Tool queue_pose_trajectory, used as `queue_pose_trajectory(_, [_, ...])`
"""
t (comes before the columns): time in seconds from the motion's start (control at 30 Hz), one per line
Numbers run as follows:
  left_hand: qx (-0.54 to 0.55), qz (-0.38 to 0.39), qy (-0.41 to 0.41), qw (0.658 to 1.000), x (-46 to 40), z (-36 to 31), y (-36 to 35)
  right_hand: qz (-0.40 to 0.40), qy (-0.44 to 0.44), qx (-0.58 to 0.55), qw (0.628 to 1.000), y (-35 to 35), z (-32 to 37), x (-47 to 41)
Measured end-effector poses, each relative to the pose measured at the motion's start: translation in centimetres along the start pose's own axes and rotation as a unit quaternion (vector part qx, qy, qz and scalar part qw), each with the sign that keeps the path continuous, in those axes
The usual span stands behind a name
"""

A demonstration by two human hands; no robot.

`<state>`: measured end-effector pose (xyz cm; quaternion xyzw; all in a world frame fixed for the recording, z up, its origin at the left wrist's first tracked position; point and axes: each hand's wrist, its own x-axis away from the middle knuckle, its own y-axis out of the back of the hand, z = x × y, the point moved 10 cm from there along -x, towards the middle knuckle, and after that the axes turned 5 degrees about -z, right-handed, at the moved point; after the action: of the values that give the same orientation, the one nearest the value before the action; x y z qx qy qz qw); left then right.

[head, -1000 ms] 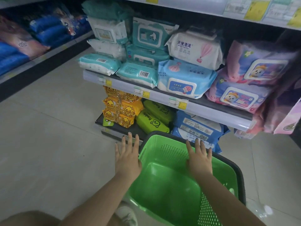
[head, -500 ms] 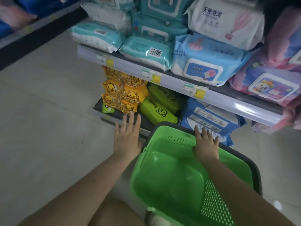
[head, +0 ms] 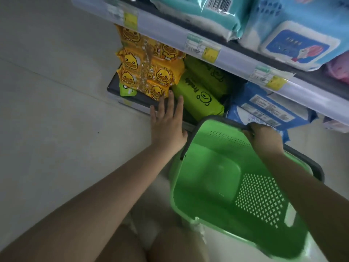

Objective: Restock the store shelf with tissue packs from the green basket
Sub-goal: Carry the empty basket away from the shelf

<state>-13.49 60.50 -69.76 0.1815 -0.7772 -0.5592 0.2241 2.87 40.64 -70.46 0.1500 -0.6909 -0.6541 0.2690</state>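
The green basket (head: 213, 178) sits tilted on the floor at lower right, and no packs show inside it. My right hand (head: 263, 138) grips its far rim beside the dark handle (head: 306, 163). My left hand (head: 167, 120) stretches flat with straight fingers toward the bottom shelf. Its fingertips reach the front of the yellow duck packs (head: 147, 72) and the lime green pack (head: 198, 97). Blue packs (head: 268, 108) lie on the bottom shelf behind the basket.
An upper shelf rail with price tags (head: 204, 48) overhangs the bottom shelf. It carries teal packs (head: 205, 14) and a light blue pack (head: 294, 38). Pale floor tiles (head: 56, 110) spread to the left. My knees show at the bottom edge.
The view has dropped closer to the bottom shelf. My right hand has curled from flat onto the basket's far rim. My left hand has reached farther toward the yellow and green packs.
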Motion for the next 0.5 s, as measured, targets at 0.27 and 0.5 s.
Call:
queue_pose_trajectory(0.27, [-0.012, 0.052, -0.079, 0.995, 1.5, -7.2, 2.7, 0.040, -0.055, -0.067, 0.995, 4.9, 0.3, 2.7])
queue_pose_trajectory(0.5, [-0.013, 0.103, -0.180, 0.978, 4.2, -13.8, 4.1, 0.059, -0.090, -0.106, 0.989, 8.0, 1.1, 8.1])
